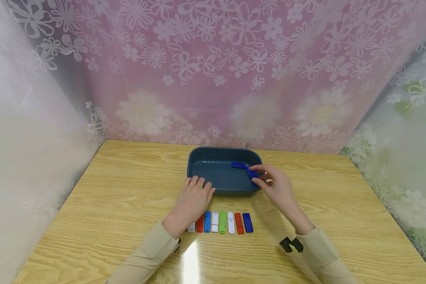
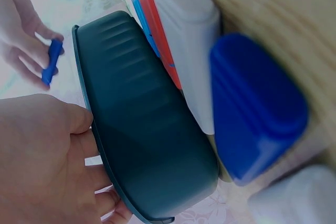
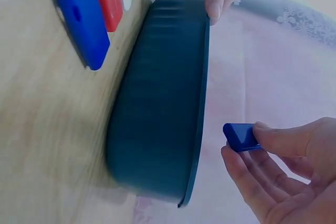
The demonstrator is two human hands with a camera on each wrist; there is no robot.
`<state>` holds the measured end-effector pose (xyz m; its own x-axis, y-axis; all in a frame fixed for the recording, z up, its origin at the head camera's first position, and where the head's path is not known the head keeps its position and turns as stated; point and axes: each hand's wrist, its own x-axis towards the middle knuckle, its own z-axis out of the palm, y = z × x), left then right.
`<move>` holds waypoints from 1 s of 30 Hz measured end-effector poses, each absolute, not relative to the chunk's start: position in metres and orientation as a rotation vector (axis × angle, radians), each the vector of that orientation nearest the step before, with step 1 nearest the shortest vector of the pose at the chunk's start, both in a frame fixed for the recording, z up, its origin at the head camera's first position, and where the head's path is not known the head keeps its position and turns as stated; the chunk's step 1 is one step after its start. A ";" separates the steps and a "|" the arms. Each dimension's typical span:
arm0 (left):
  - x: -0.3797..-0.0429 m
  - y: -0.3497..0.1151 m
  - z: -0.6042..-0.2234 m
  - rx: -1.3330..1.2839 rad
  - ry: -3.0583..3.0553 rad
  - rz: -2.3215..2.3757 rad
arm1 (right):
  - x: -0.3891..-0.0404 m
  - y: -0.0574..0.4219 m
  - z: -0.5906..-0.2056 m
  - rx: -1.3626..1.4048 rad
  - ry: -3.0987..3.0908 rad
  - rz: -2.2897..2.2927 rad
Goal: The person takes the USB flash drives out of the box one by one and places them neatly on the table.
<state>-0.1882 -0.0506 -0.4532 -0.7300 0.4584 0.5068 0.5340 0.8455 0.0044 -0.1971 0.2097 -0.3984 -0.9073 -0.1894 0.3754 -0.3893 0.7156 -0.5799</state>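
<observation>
My right hand (image 1: 278, 190) pinches a blue USB flash drive (image 1: 253, 173) between thumb and fingers, over the right end of a dark teal plastic basin (image 1: 230, 193). In the right wrist view the held drive stands out beyond the basin's rim. Another blue flash drive (image 1: 238, 165) lies inside the basin near its back right. My left hand (image 1: 191, 200) grips the basin's front rim, fingers over the edge and thumb outside, as the left wrist view shows.
Before the basin, several flash drives lie in a row, including a green one (image 1: 223, 222), a red one (image 1: 239, 223) and a dark blue one (image 1: 247, 223). My left forearm hides the row's left end. Floral curtains (image 1: 216, 79) hang behind the wooden table (image 1: 127, 177).
</observation>
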 end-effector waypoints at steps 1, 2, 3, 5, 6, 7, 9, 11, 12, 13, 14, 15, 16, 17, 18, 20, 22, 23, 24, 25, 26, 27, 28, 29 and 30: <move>-0.188 -0.050 -0.453 -0.727 -2.524 -0.202 | -0.194 0.213 -0.399 0.454 -2.632 0.999; -0.188 -0.050 -0.453 -0.726 -2.526 -0.200 | -0.191 0.215 -0.399 0.455 -2.633 1.013; -0.188 -0.050 -0.453 -0.725 -2.529 -0.198 | -0.188 0.218 -0.399 0.458 -2.634 1.029; -0.189 -0.050 -0.453 -0.723 -2.536 -0.199 | -0.183 0.222 -0.399 0.463 -2.641 1.048; -0.189 -0.050 -0.453 -0.723 -2.539 -0.202 | -0.180 0.224 -0.400 0.464 -2.647 1.059; -0.189 -0.050 -0.453 -0.723 -2.541 -0.202 | -0.177 0.226 -0.400 0.463 -2.655 1.065; -0.189 -0.050 -0.453 -0.724 -2.544 -0.202 | -0.172 0.229 -0.402 0.457 -2.680 1.072; -0.189 -0.050 -0.453 -0.723 -2.545 -0.200 | -0.168 0.231 -0.405 0.444 -2.710 1.068; -0.188 -0.050 -0.453 -0.722 -2.545 -0.198 | -0.166 0.232 -0.407 0.439 -2.724 1.067; -0.189 -0.050 -0.453 -0.721 -2.544 -0.195 | -0.164 0.233 -0.409 0.435 -2.736 1.062; -0.189 -0.050 -0.453 -0.721 -2.542 -0.193 | -0.163 0.233 -0.411 0.433 -2.747 1.060; -0.189 -0.050 -0.453 -0.721 -2.542 -0.193 | -0.162 0.234 -0.413 0.430 -2.758 1.056; -0.188 -0.050 -0.453 -0.721 -2.542 -0.191 | -0.160 0.234 -0.415 0.431 -2.768 1.055; -0.188 -0.050 -0.453 -0.721 -2.541 -0.190 | -0.159 0.235 -0.418 0.435 -2.778 1.049; -0.188 -0.050 -0.453 -0.721 -2.540 -0.189 | -0.159 0.235 -0.421 0.437 -2.792 1.043; -0.188 -0.050 -0.453 -0.723 -2.541 -0.189 | -0.157 0.235 -0.426 0.446 -2.826 1.041; -0.187 -0.051 -0.452 -0.723 -2.542 -0.186 | -0.156 0.235 -0.430 0.454 -2.872 1.036; -0.187 -0.050 -0.452 -0.724 -2.543 -0.188 | -0.155 0.235 -0.432 0.459 -2.897 1.029; -0.187 -0.051 -0.451 -0.725 -2.545 -0.188 | -0.154 0.235 -0.433 0.460 -2.923 1.026; -0.187 -0.050 -0.451 -0.725 -2.546 -0.189 | -0.154 0.235 -0.434 0.462 -2.948 1.028; -0.187 -0.050 -0.451 -0.725 -2.547 -0.190 | -0.154 0.234 -0.436 0.458 -2.974 1.028; -0.186 -0.050 -0.451 -0.726 -2.548 -0.192 | -0.153 0.234 -0.437 0.452 -3.000 1.025; -0.186 -0.050 -0.451 -0.727 -2.550 -0.194 | -0.153 0.234 -0.437 0.446 -3.021 1.025; -0.186 -0.050 -0.451 -0.728 -2.551 -0.195 | -0.153 0.233 -0.438 0.442 -3.041 1.025; -0.186 -0.050 -0.451 -0.729 -2.551 -0.196 | -0.153 0.233 -0.439 0.439 -3.061 1.024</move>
<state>-0.1862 -0.0504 -0.4510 -0.7447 0.4615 0.4821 0.5298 0.8481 0.0064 -0.1528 0.2328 -0.4386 -0.9571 -0.2886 -0.0242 -0.2160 0.7670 -0.6042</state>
